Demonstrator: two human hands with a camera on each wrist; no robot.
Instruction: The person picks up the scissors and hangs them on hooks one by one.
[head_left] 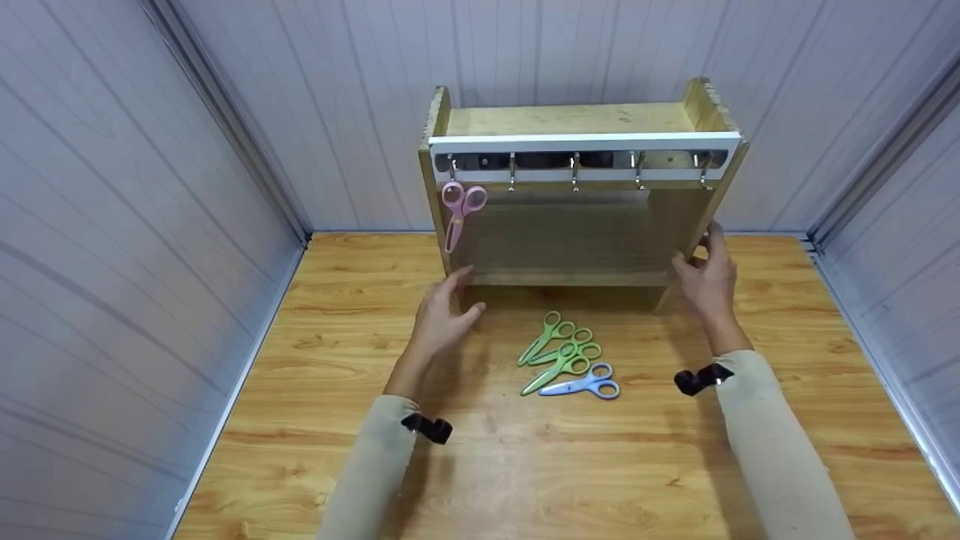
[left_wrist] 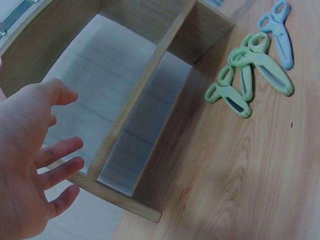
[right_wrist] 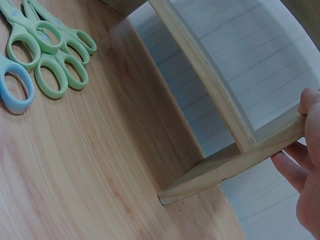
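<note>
A wooden rack (head_left: 570, 278) stands at the back, with a row of metal hooks along its white front strip (head_left: 585, 141). Pink scissors (head_left: 457, 217) hang from the leftmost hook. My right hand (head_left: 711, 281) grips the rack's right side panel (right_wrist: 235, 162), thumb on the inner side and fingers behind. At the left side panel (left_wrist: 120, 197), my left hand (head_left: 441, 319) has its fingers spread and loosely bent, pinching nothing. Three green scissors (head_left: 556, 373) lie overlapped on the floorboards before the rack. Blue scissors (head_left: 574, 385) lie at their near right.
Pale panelled walls (head_left: 360, 90) close in the back and both sides. The wood-grain surface (head_left: 525, 480) stretches from the rack toward me. Below the rack's lower shelf is a gap between its side panels.
</note>
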